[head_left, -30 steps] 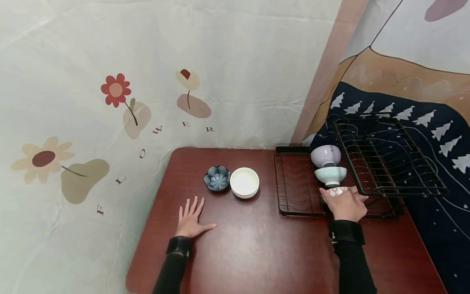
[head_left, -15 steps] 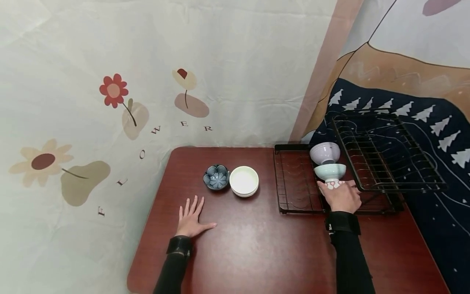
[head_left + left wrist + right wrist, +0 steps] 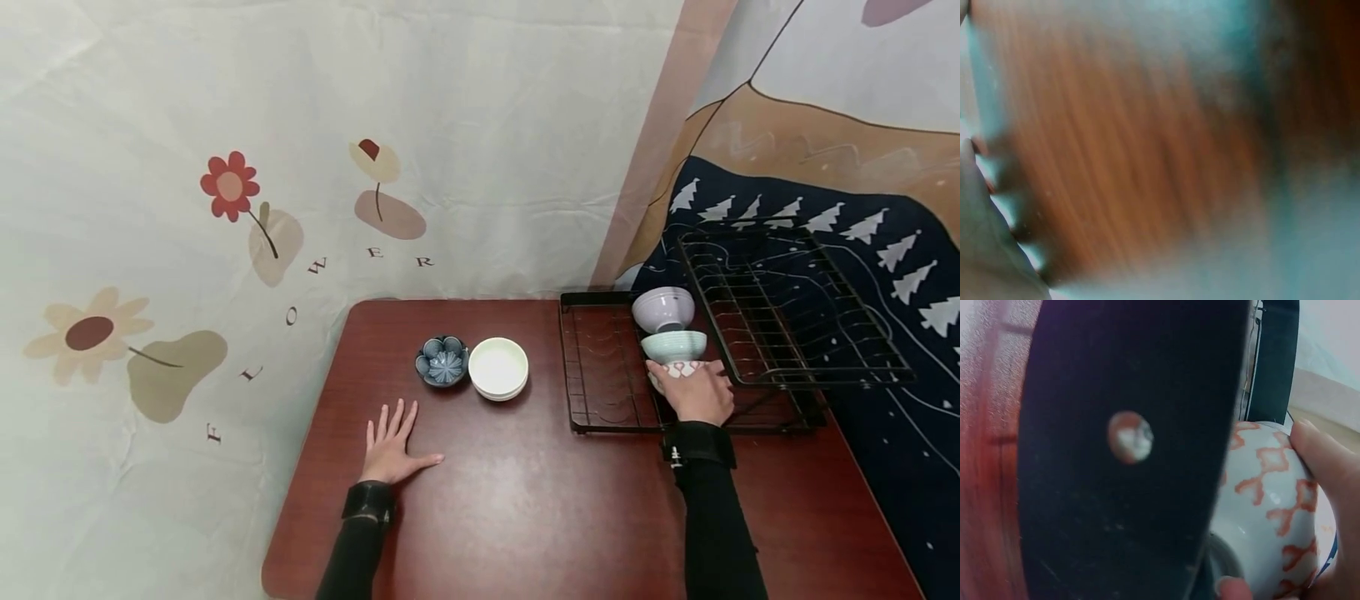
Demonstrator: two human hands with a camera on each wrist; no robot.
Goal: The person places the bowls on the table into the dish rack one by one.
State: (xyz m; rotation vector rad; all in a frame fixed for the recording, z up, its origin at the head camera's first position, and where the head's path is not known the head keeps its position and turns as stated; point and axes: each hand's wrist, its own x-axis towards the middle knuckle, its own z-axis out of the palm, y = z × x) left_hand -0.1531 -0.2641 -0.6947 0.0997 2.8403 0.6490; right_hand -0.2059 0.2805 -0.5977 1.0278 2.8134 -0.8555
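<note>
My right hand (image 3: 699, 395) grips a white bowl with a red-orange pattern (image 3: 678, 368) in the lower tier of a black wire dish rack (image 3: 615, 430). In the right wrist view the thumb lies along the patterned bowl (image 3: 1272, 487), and a fingertip is at its foot. Right behind it, a mint-green bowl (image 3: 673, 343) stands on its side, then a pale lilac bowl (image 3: 660, 307). My left hand (image 3: 390, 452) rests on the red-brown table (image 3: 517, 492) with its fingers spread. The left wrist view is blurred, showing mostly wood grain.
A dark blue flower-shaped dish (image 3: 442, 363) sits beside a cream bowl (image 3: 498, 368), which seems stacked on another. The rack's upper tier (image 3: 795, 325) overhangs the right side, close to my right hand. A printed cloth wall (image 3: 487, 167) borders the table's back.
My right hand has moved the patterned bowl away from me and slightly left, up close behind the mint-green bowl. The left hand stays in place. The head view has shifted slightly.
</note>
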